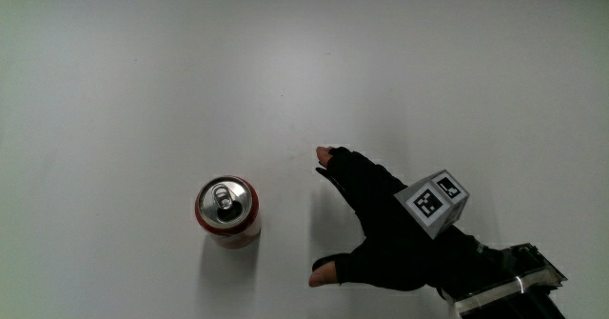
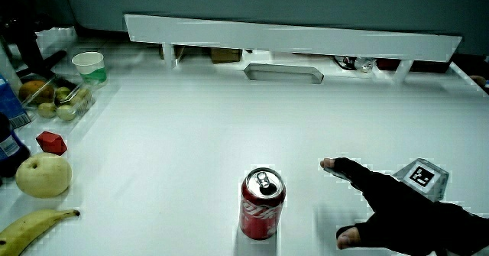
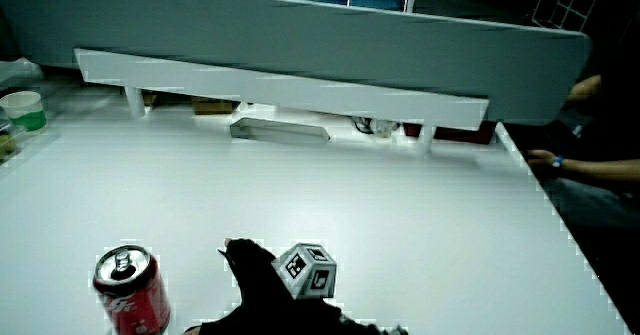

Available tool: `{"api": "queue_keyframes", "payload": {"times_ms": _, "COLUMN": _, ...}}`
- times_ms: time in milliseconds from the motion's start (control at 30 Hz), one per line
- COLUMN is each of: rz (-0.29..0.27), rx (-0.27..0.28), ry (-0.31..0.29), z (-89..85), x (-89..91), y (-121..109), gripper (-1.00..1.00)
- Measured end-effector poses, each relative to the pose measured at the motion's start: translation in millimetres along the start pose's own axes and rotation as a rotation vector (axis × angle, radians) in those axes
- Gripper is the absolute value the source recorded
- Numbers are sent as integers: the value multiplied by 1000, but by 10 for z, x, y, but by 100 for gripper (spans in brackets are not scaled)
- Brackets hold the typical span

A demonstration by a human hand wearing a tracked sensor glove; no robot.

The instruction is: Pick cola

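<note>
A red cola can [image 1: 228, 210] stands upright on the white table [image 1: 285, 62], its silver top and pull tab facing up; both side views show it too [image 2: 262, 205] [image 3: 131, 290]. The gloved hand [image 1: 366, 226] hovers beside the can, about a hand's width from it, and does not touch it. Its thumb and forefinger are spread wide toward the can and hold nothing. The patterned cube [image 1: 433, 202] rides on the back of the hand [image 2: 397, 210] [image 3: 262, 293].
In a side view, a banana [image 2: 30, 227], a pale apple [image 2: 43, 174], a small red block [image 2: 51, 142], a tray of fruit [image 2: 57, 99] and a paper cup [image 2: 90, 65] line the table's edge. A low partition [image 3: 300, 90] stands farthest from the person.
</note>
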Motion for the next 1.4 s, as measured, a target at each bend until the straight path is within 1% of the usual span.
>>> {"api": "queue_keyframes", "payload": {"times_ms": 33, "rz": 9, "rx": 2, "ry": 10, "z": -4, "x": -30, "y": 27, "gripper": 0}}
{"api": "queue_keyframes", "payload": {"times_ms": 100, "rz": 6, "rx": -5, "ry": 5, "z": -38, "x": -42, "y": 80, "gripper": 0}}
{"api": "queue_keyframes", "payload": {"times_ms": 133, "rz": 14, "rx": 0, "ry": 3, "z": -55, "x": -46, "y": 106, "gripper": 0}}
{"api": "queue_keyframes", "payload": {"times_ms": 167, "rz": 12, "rx": -8, "ry": 11, "z": -58, "x": -71, "y": 128, "gripper": 0}}
{"api": "queue_keyframes", "payload": {"times_ms": 267, "rz": 25, "rx": -11, "ry": 8, "z": -115, "x": -85, "y": 210, "gripper": 0}}
{"api": "queue_keyframes", "payload": {"times_ms": 333, "rz": 11, "rx": -31, "ry": 10, "z": -157, "x": -83, "y": 262, "gripper": 0}}
{"api": "queue_keyframes", "payload": {"times_ms": 367, "rz": 20, "rx": -33, "ry": 11, "z": -168, "x": -96, "y": 286, "gripper": 0}}
{"api": "queue_keyframes", "payload": {"times_ms": 400, "rz": 20, "rx": -34, "ry": 19, "z": -177, "x": -114, "y": 305, "gripper": 0}}
{"api": "queue_keyframes", "payload": {"times_ms": 567, "rz": 26, "rx": -37, "ry": 9, "z": -254, "x": -127, "y": 403, "gripper": 0}}
{"api": "queue_keyframes", "payload": {"times_ms": 733, "rz": 29, "rx": -46, "ry": 19, "z": -329, "x": -149, "y": 492, "gripper": 0}}
{"api": "queue_keyframes", "payload": {"times_ms": 833, "rz": 36, "rx": -53, "ry": 26, "z": -349, "x": -192, "y": 526, "gripper": 0}}
{"api": "queue_keyframes", "payload": {"times_ms": 900, "rz": 35, "rx": -51, "ry": 26, "z": -376, "x": -196, "y": 553, "gripper": 0}}
{"api": "queue_keyframes", "payload": {"times_ms": 1100, "rz": 41, "rx": -48, "ry": 55, "z": -420, "x": -198, "y": 598, "gripper": 0}}
{"api": "queue_keyframes", "payload": {"times_ms": 1200, "rz": 45, "rx": -45, "ry": 57, "z": -437, "x": -195, "y": 615, "gripper": 0}}
{"api": "queue_keyframes", "payload": {"times_ms": 1300, "rz": 47, "rx": -32, "ry": 76, "z": -444, "x": -192, "y": 616, "gripper": 0}}
{"api": "queue_keyframes", "payload": {"times_ms": 1400, "rz": 46, "rx": 0, "ry": 83, "z": -455, "x": -190, "y": 614, "gripper": 0}}
